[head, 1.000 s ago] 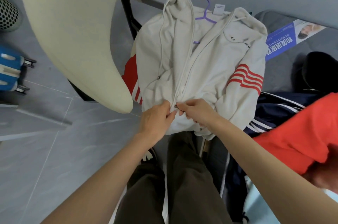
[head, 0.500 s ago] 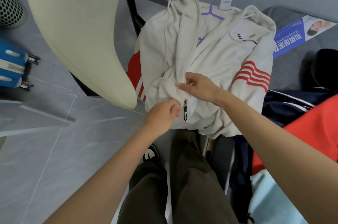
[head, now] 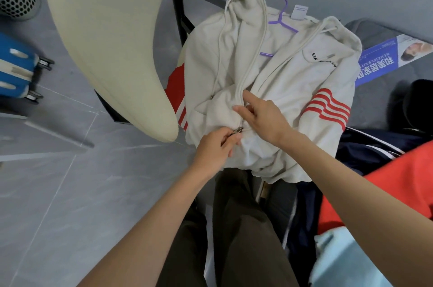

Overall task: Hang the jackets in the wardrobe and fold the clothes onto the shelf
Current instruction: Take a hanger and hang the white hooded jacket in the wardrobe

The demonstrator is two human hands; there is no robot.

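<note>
So, jacket (head: 293,90): cream zip hoodie with red sleeve stripes; lies face up on the grey surface ahead, already threaded on the purple hanger (head: 281,20); chest gapes open, hook sticks out past the collar
left hand (head: 215,148): thumb and forefinger pinch the metal zip pull (head: 237,130), low on the front near the hem
right hand (head: 264,118): index finger (head: 248,97) straight, tip on the zip line just above the pull; thumb out, other fingers tucked; grasps nothing I can see
step: looks like zipping the hung jacket before it goes to the wardrobe; early in the task
next move: likely run the pull up the track while the right hand pins the placket flat; then lift by the hook; wardrobe not in view
waiting pile: navy striped garment (head: 375,148) and red garment (head: 398,188) to the right, touching the jacket's edge; neither hung nor folded yet
</note>
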